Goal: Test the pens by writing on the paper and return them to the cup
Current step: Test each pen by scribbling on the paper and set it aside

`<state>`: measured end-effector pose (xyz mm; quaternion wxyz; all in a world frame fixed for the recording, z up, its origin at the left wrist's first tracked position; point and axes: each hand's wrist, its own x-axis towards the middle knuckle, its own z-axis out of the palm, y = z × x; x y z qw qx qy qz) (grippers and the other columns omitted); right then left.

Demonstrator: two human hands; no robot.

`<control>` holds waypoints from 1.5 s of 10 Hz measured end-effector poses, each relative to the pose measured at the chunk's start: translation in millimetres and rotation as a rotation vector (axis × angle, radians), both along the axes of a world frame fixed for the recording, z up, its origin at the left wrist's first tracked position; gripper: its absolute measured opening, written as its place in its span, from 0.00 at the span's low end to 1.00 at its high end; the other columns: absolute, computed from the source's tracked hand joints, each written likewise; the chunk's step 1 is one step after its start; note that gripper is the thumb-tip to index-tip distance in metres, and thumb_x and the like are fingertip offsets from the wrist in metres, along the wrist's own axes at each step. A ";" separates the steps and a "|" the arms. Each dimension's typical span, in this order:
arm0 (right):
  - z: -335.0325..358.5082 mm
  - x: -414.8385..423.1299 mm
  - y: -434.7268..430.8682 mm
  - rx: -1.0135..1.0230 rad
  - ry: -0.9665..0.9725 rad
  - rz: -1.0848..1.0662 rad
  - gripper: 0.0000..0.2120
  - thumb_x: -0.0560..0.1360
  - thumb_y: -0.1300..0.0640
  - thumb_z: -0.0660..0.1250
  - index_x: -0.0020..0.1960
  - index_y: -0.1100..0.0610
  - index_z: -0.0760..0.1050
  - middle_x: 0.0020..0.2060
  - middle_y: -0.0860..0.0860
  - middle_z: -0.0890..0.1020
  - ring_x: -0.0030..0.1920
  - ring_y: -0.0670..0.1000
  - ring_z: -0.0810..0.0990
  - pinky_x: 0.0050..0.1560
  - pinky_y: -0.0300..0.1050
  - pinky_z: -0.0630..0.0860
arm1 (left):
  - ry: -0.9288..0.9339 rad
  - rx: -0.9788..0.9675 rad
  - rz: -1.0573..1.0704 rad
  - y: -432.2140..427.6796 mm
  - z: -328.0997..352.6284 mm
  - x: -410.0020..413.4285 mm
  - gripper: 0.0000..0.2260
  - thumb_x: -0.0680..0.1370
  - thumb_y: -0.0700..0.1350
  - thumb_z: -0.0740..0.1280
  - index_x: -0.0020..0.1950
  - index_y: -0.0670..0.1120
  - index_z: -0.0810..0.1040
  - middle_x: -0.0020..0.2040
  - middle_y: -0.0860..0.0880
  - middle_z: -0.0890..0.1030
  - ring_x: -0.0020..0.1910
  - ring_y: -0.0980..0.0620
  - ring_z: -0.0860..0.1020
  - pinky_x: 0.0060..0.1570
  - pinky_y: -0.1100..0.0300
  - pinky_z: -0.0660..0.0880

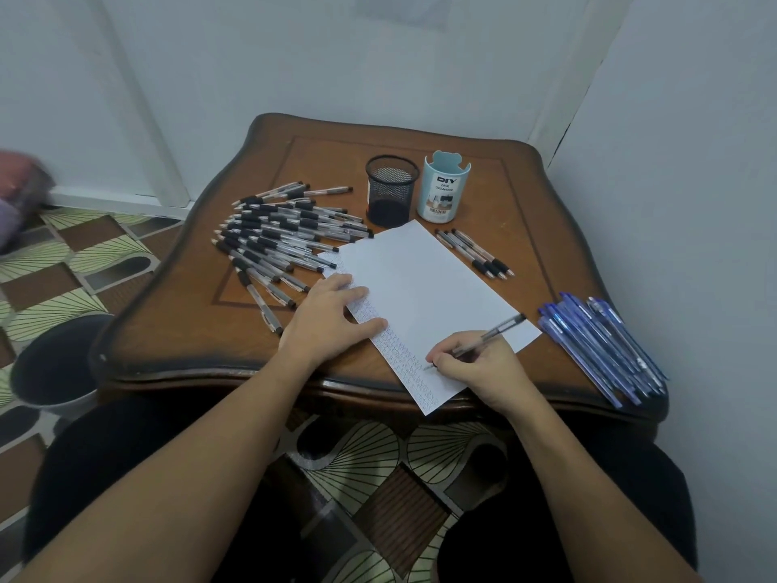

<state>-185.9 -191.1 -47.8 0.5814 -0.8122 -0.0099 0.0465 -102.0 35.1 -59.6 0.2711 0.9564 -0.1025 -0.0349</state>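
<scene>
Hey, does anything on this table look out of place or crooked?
The white sheet of paper lies askew, its near corner hanging over the brown wooden table's front edge. The left hand presses it flat; nothing looks spilled or damaged.

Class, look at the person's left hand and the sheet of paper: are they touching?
Touching. The head view shows the left hand lying flat, its fingers resting on the paper at its left edge; the right hand grips a pen.
</scene>
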 end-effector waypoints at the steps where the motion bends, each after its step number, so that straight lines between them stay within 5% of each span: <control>1: -2.8 -0.5 1.7 -0.035 -0.003 -0.018 0.12 0.72 0.67 0.71 0.36 0.53 0.84 0.34 0.48 0.85 0.38 0.42 0.79 0.40 0.35 0.72 | 0.001 0.001 0.004 -0.6 0.5 -0.1 0.30 0.73 0.65 0.68 0.72 0.55 0.71 0.76 0.53 0.64 0.76 0.52 0.58 0.72 0.48 0.59; 8: -6.7 -2.9 3.0 -0.035 -0.028 -0.049 0.13 0.73 0.66 0.71 0.35 0.50 0.83 0.34 0.48 0.85 0.38 0.45 0.79 0.41 0.43 0.71 | -0.018 -0.027 -0.005 0.4 1.2 -1.9 0.30 0.73 0.64 0.69 0.71 0.53 0.73 0.76 0.52 0.65 0.75 0.52 0.59 0.72 0.50 0.59; 15: -3.2 -3.6 2.6 -0.054 -0.024 -0.047 0.12 0.73 0.66 0.71 0.36 0.51 0.83 0.33 0.49 0.84 0.36 0.40 0.77 0.37 0.35 0.70 | -0.006 -0.012 0.001 -0.2 2.2 -1.5 0.30 0.73 0.65 0.68 0.71 0.54 0.72 0.76 0.53 0.64 0.75 0.52 0.58 0.72 0.49 0.58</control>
